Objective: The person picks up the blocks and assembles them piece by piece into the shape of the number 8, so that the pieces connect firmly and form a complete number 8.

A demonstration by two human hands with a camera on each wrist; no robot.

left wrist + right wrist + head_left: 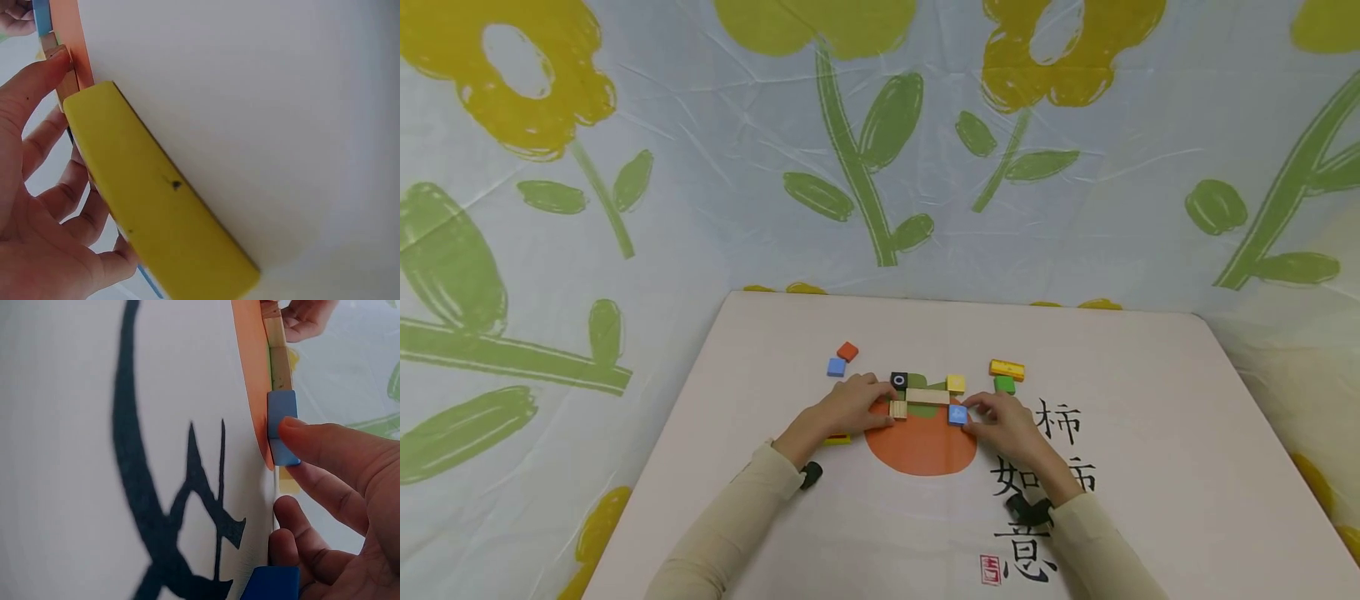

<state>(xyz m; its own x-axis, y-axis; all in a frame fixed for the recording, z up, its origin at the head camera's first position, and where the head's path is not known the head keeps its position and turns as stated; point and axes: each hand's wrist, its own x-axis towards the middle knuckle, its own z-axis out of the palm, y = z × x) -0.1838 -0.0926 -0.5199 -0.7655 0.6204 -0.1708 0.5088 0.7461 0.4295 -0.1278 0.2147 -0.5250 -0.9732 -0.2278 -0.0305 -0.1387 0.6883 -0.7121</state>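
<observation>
My left hand point(857, 402) holds a small wooden block point(898, 409) between thumb and fingers, at the left end of a long wooden block point(928, 397). In the left wrist view the thumb lies against that block. On the other side, my right hand point(1006, 423) pinches a small blue block point(957, 415) near the long block's right end; the right wrist view shows the thumb pressed on the blue block point(282, 428). Behind the long block sit a black block with a white ring point(898, 380) at the left and a yellow block point(956, 383) at the right.
Beside the left hand lies a long yellow block point(156, 194). Farther left are a red block point(847, 351) and another blue block point(837, 367). A yellow bar point(1007, 369) and a green block point(1004, 385) lie back right. The table point(1165, 433) bears a printed orange fruit and black characters.
</observation>
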